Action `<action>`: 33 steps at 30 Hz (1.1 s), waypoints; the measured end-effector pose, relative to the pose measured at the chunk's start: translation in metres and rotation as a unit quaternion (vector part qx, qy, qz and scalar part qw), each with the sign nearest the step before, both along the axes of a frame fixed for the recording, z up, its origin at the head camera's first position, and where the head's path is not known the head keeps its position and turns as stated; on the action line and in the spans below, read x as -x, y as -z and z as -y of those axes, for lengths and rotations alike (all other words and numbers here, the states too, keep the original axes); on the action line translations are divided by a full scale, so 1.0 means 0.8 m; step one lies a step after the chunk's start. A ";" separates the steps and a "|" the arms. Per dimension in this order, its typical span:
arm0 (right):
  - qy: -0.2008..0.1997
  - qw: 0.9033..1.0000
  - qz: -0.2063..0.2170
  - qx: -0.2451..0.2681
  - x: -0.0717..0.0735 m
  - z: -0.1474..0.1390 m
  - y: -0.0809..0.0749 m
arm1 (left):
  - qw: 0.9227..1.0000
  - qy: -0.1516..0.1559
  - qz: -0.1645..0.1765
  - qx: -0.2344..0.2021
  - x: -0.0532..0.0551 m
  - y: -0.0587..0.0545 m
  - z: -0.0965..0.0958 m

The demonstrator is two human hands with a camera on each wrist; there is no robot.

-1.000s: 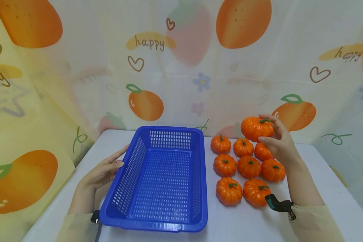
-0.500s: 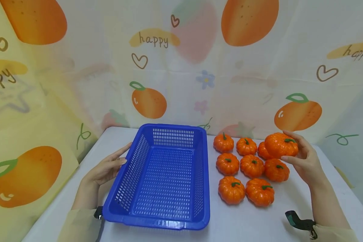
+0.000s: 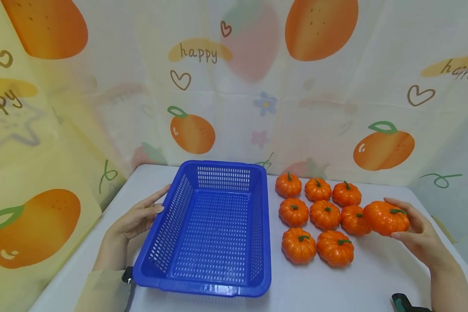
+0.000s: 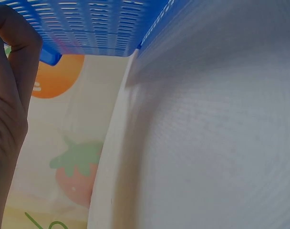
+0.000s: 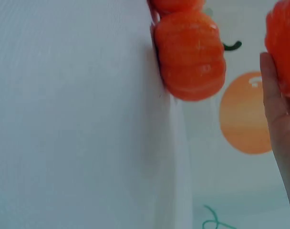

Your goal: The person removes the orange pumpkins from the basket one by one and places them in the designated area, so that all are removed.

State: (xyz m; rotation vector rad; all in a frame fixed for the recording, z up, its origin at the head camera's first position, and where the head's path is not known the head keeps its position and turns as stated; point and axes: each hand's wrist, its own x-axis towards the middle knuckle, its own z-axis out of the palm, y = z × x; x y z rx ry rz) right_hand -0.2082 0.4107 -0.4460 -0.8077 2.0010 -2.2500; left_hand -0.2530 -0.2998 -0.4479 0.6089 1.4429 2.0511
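Observation:
My right hand (image 3: 421,234) grips a small orange toy pumpkin (image 3: 386,218) with a green stem, thumb on the near side and fingers behind. In the head view it overlaps the rightmost pumpkin (image 3: 355,221) of the middle row. The right wrist view shows the held pumpkin (image 5: 284,47) at the right edge, apart from a pumpkin (image 5: 190,57) standing on the table. On the other side, my left hand (image 3: 134,219) touches the outer left wall of a blue plastic basket (image 3: 202,288), fingers extended along it. Nothing lies inside the basket.
Several more pumpkins (image 3: 325,215) stand in rows on the white table (image 3: 316,290), right of the basket. The front row has two. A printed fabric backdrop (image 3: 234,108) rises directly behind the table and along its left side.
My right hand has carried the pumpkin to the right and down, from above the back row to beside the middle row. The left hand and basket have stayed in place.

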 end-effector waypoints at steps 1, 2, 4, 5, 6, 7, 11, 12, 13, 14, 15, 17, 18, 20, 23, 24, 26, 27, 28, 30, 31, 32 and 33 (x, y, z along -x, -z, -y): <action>-0.011 1.000 0.007 -0.006 -0.001 -0.005 0.004 | 1.000 0.002 -0.002 0.000 0.000 0.000 0.000; -0.025 1.000 0.011 -0.013 -0.002 -0.010 0.008 | 1.000 0.005 -0.005 0.000 0.000 0.000 0.000; -0.049 0.998 0.021 -0.032 -0.003 -0.019 0.014 | 1.000 0.007 -0.007 0.000 0.000 0.000 0.000; -0.063 0.997 0.021 -0.042 -0.003 -0.023 0.018 | 1.000 0.007 -0.008 0.001 0.000 0.000 0.000; -0.072 0.995 0.026 -0.056 -0.004 -0.026 0.021 | 1.000 0.007 -0.010 0.001 0.000 0.000 -0.001; -0.082 0.994 0.028 -0.071 -0.005 -0.029 0.024 | 1.000 0.005 -0.011 0.004 0.000 0.000 -0.001; -0.091 0.986 0.036 -0.136 -0.010 -0.034 0.031 | 1.000 -0.011 -0.006 0.018 -0.001 0.000 -0.002; -0.093 0.984 0.043 -0.148 -0.012 -0.034 0.031 | 1.000 -0.016 -0.003 0.021 -0.001 0.000 -0.002; -0.100 0.982 0.048 -0.154 -0.013 -0.033 0.031 | 1.000 -0.019 -0.002 0.024 -0.002 -0.001 -0.002; -0.105 0.980 0.054 -0.159 -0.013 -0.033 0.031 | 0.999 -0.019 -0.001 0.025 -0.002 -0.001 -0.002; -0.111 0.979 0.058 -0.163 -0.013 -0.033 0.032 | 0.999 -0.019 -0.001 0.026 -0.002 -0.001 -0.002; -0.128 0.975 0.065 -0.170 -0.012 -0.034 0.035 | 1.000 -0.016 -0.003 0.024 -0.002 -0.001 -0.001; -0.133 0.973 0.065 -0.176 -0.011 -0.035 0.037 | 1.000 -0.013 -0.004 0.021 -0.002 -0.001 -0.001; -0.141 0.970 0.058 -0.190 -0.009 -0.037 0.041 | 1.000 -0.006 -0.005 0.014 -0.002 -0.001 -0.001; -0.164 0.965 0.061 -0.197 -0.008 -0.038 0.045 | 1.000 0.000 -0.006 0.008 -0.002 0.000 -0.001; -0.171 0.963 0.067 -0.198 -0.008 -0.037 0.046 | 1.000 -0.001 -0.004 0.008 -0.002 0.000 -0.001; -0.180 0.961 0.084 -0.195 -0.009 -0.035 0.046 | 1.000 0.000 -0.006 0.008 -0.002 0.001 -0.001; -0.181 0.960 0.091 -0.194 -0.009 -0.034 0.046 | 1.000 -0.001 -0.006 0.009 -0.002 0.001 -0.001; -0.180 0.959 0.097 -0.194 -0.010 -0.033 0.046 | 1.000 -0.002 -0.004 0.009 -0.002 0.001 -0.001; -0.171 0.959 0.105 -0.198 -0.010 -0.031 0.045 | 1.000 -0.003 -0.004 0.010 -0.002 0.001 -0.001; -0.167 0.960 0.107 -0.198 -0.010 -0.030 0.045 | 1.000 -0.003 -0.004 0.011 -0.002 0.000 -0.001; -0.164 0.960 0.110 -0.199 -0.010 -0.030 0.044 | 1.000 -0.004 -0.004 0.012 -0.002 0.000 -0.001; -0.163 0.960 0.111 -0.201 -0.010 -0.029 0.043 | 1.000 -0.007 -0.001 0.012 -0.002 0.000 -0.001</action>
